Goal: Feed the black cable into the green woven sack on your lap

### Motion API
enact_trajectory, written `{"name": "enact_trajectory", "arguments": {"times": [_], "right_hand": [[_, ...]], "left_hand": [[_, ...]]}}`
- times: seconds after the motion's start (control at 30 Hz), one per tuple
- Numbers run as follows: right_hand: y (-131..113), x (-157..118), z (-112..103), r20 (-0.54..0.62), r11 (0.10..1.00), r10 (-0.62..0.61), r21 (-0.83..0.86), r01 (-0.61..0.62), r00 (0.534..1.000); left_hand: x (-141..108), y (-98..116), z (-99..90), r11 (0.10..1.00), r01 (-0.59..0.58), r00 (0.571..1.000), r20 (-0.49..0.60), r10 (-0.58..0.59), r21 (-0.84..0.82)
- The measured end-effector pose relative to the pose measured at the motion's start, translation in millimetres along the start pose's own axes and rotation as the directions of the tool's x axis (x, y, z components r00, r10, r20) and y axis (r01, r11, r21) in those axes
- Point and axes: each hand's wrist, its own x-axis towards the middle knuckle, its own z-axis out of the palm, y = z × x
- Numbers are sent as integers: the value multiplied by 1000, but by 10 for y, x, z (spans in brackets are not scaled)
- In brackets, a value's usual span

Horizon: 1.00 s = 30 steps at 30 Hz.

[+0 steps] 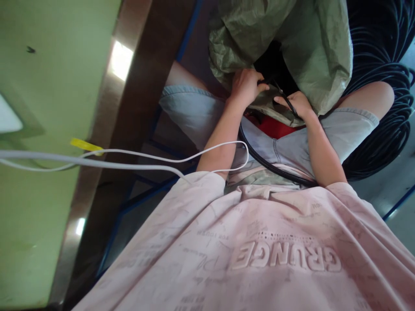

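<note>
Left hand [248,87]: thumb and forefinger pinching a dark piece [267,80], identity unclear to me. Right hand [300,105]: curled around one black cable [292,110]. Step, I judge: handling cable at the sack mouth; next move calls for steady grips. Outward: one green sack [330,56] just beyond both hands, one coiled bundle [389,112] to their right.

Green tabletop [65,86], shiny grey floor [385,188]
</note>
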Motion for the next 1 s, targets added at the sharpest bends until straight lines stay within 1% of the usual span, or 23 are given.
{"name": "enact_trajectory", "arguments": {"times": [0.1, 0.17, 0.23, 0.37, 0.43, 0.47, 0.53, 0.63, 0.7, 0.77, 0.83, 0.9, 1.0], "right_hand": [[-11, 10, 31, -58, 999, -30, 24, 31, 998], [-16, 16, 52, -79, 998, -51, 32, 54, 996], [-21, 20, 64, -97, 997, -65, 32, 69, 993], [-28, 23, 65, -121, 995, -92, 25, 96, 988], [-30, 18, 60, -121, 995, -96, 21, 99, 988], [-31, 13, 57, -118, 995, -95, 20, 98, 988], [-30, -2, 48, -94, 995, -92, 17, 94, 991], [-22, -29, 26, -8, 997, -79, 8, 79, 997], [-14, -40, 8, 50, 996, -83, -6, 84, 995], [-8, -44, -5, 80, 994, -109, -23, 111, 991], [-11, -45, -12, 83, 992, -118, -39, 122, 990], [-23, -47, -14, 57, 995, -87, -45, 89, 995], [-45, -46, -13, 7, 999, -34, -38, 34, 999]], "left_hand": [[16, -11, 22, 999, 15, 998, -60, -17, -34], [37, -26, 55, 996, 21, 998, -63, -27, -90], [63, -31, 105, 982, 46, 999, -8, -48, -183], [100, 7, 202, 916, 164, 984, 124, -126, -366], [96, 25, 206, 895, 181, 981, 133, -138, -407], [88, 25, 193, 896, 169, 984, 117, -132, -411], [64, 7, 144, 917, 117, 993, 70, -98, -382], [26, -46, 60, 958, 31, 999, 31, -23, -285], [0, -65, 27, 972, 16, 999, 36, -8, -233], [-31, -54, 13, 984, 26, 999, 37, -20, -177], [-65, -16, 6, 996, 30, 999, 28, -28, -78], [-94, 29, -6, 999, 31, 999, 11, -32, 23], [-112, 75, -35, 992, 49, 999, -9, -48, 117]]}}
